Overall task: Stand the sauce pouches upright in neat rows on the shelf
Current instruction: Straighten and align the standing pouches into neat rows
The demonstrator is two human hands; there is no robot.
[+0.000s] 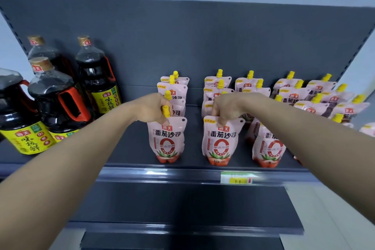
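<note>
Pink tomato-sauce pouches with yellow spouts stand in rows on the dark shelf. My left hand grips the yellow spout at the top of the front pouch of the left row. My right hand pinches the top of the front pouch of the second row, hiding its spout. Both pouches stand upright near the shelf's front edge. A third front pouch stands to the right, partly behind my right forearm. Several more pouches fill the rows behind and to the right.
Large dark soy-sauce bottles with red handles and yellow labels stand on the shelf's left part. A price tag sits on the shelf's front rail. A lower shelf lies below. The grey back panel rises behind the rows.
</note>
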